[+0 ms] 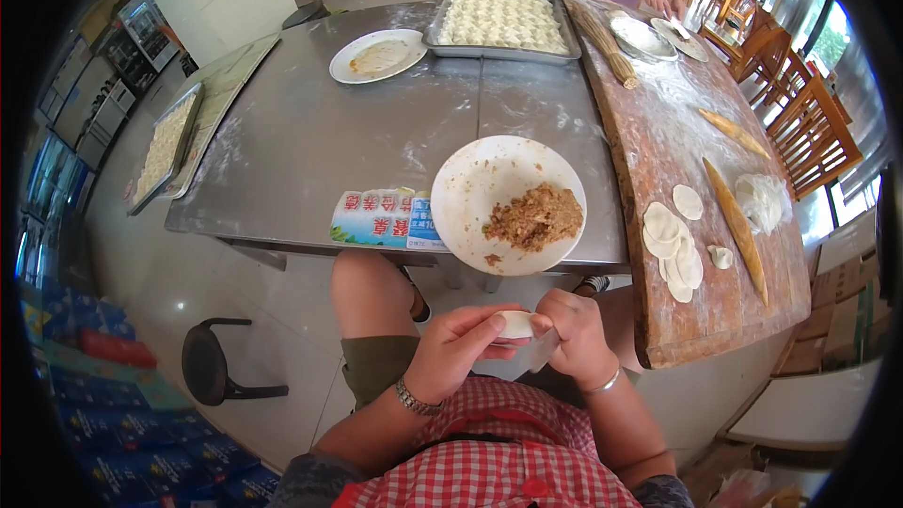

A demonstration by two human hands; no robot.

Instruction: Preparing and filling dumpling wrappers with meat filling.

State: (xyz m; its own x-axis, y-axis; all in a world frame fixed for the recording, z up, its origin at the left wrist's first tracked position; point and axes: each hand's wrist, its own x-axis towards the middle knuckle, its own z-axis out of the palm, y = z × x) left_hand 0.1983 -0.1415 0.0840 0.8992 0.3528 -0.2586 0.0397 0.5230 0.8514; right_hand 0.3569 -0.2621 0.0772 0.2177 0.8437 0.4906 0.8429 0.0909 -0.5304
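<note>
My left hand (462, 342) holds a folded white dough wrapper (516, 324) between thumb and fingers. At the wrapper's right end are the fingers of my right hand (580, 339), which grips a thin, flat, pale tool (544, 351), perhaps a filling spatula. Any filling inside the wrapper is hidden. Just beyond my hands, a large white plate (462, 204) carries a mound of minced filling (540, 217) on its right side. Round dough wrappers (681, 264) overlap on the wooden board (712, 331) to the right, beside a small dough piece (720, 257).
Two tapered rolling pins (736, 233), a plastic bag (764, 201) and a straw brush (605, 44) lie on the board. Dumplings fill a metal tray (504, 52) near a smeared plate (342, 65). Another person's hands (663, 1) work at the far end. A black stool (204, 365) stands left.
</note>
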